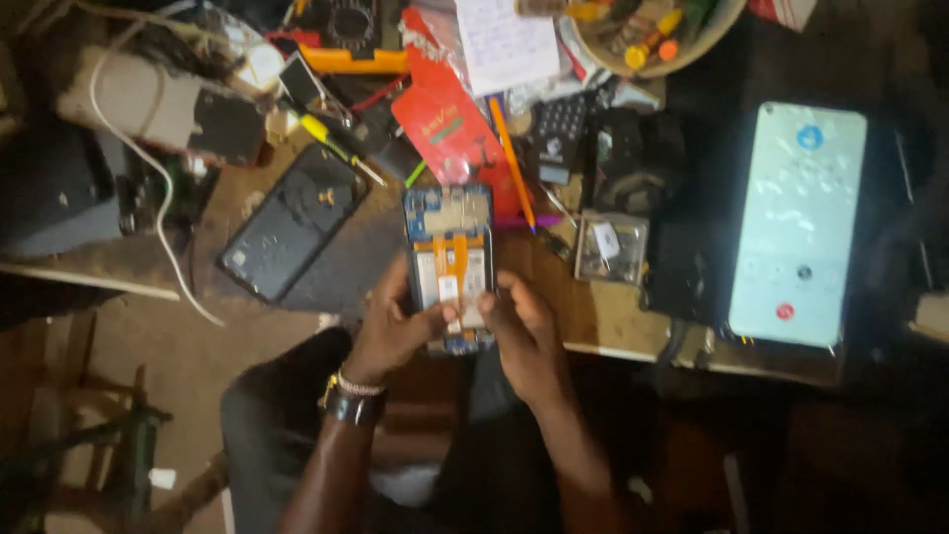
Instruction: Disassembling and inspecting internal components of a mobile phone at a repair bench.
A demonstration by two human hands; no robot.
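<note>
Head view: both hands' fingers grasping opened phone [451, 265] (back cover [292, 222], screwdriver [336, 145] beside).

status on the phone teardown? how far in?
Done: the back cover is off and lies on the bench, left of the phone. In hand: the left hand and right hand hold the opened phone, orange ribbon cable and battery exposed, fingers at its lower end. Left: the insides look still in place; the screwdriver lies unused.

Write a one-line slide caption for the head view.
Both hands, left hand and right hand, hold an opened smartphone over a cluttered workbench, its back cover lying alongside.
</note>
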